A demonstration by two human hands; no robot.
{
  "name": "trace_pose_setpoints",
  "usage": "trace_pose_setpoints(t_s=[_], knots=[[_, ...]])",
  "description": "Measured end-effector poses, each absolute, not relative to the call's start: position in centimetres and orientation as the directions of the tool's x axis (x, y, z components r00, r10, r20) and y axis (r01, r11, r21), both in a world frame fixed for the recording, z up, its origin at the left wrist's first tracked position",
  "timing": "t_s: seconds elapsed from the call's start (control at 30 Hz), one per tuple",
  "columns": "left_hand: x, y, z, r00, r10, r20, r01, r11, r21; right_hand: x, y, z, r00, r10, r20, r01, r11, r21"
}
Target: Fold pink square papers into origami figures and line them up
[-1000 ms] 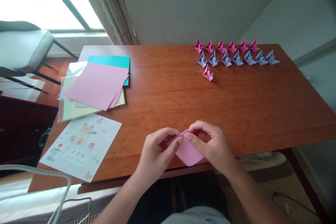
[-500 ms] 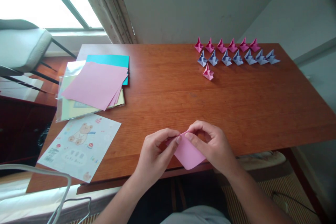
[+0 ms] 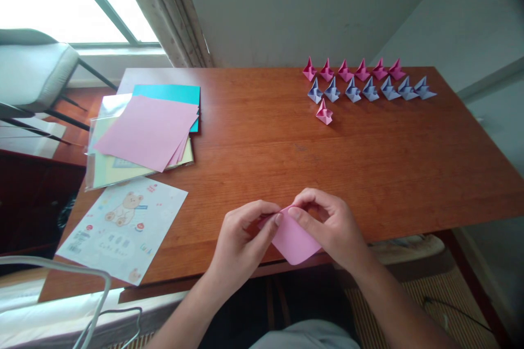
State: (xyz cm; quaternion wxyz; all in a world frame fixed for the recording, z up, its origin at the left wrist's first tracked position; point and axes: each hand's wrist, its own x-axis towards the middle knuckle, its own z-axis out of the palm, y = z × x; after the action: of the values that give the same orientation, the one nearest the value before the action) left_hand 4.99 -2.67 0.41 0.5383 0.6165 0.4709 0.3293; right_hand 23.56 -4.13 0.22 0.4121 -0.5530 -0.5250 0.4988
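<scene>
Pink paper [image 3: 295, 242], thin and matte, lower corner looking rounded, is held over the near edge of the table [image 3: 245, 142], grained brown wood. Left hand [image 3: 244, 234] and right hand [image 3: 327, 221] each pinch its top between thumb and fingers. Beyond: sharp-pointed folded figures [image 3: 352, 90]. At left: flat, square-cornered pink sheets [image 3: 149, 131].

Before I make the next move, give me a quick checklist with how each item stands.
1. Left hand gripping the pink paper: ok, pinching near its top edge.
2. Right hand gripping it too: ok.
3. Edges lined up under the fingers: cannot tell, partly hidden.
4. Spare pink sheets apart from both hands: ok.
5. Folded pieces out of the hands' way: ok, well beyond them.
</scene>
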Motion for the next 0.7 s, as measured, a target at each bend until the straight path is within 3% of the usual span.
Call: trace_pose_setpoints(t_s=[0.7], knots=[[4.54,-2.36,1.06,0.395,0.918,-0.034,0.32,-0.103,0.942,23.93,-4.04,0.71,-0.145,0.985,-0.092,0.236,-0.056,-0.97]])
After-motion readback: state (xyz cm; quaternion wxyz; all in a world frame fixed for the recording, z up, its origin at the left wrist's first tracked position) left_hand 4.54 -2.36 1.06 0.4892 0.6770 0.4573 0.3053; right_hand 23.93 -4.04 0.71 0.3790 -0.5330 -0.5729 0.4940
